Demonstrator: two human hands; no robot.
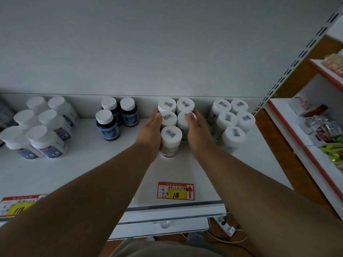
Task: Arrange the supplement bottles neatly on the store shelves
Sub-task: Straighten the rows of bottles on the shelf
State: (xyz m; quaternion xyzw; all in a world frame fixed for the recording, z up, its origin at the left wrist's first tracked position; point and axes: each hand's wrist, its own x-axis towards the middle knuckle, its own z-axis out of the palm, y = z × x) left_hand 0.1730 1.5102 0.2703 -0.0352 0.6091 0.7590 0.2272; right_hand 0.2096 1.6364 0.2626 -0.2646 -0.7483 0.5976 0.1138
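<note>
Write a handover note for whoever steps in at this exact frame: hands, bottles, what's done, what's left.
Left hand and right hand: flat, pressing either side of the middle white bottles, five in all.
Brown bottles stand left of them; further white groups at far left and right.
Done: groups stand upright in rows.
Left: squaring up the middle cluster; its front row is one bottle short.

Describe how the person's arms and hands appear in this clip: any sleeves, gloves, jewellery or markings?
Both forearms are bare right down to the bottom edge of the picture; no sleeve shows. The left hand and right hand wear no gloves, and no watch, bracelet or ring is visible. No markings show in this dim light.
</note>
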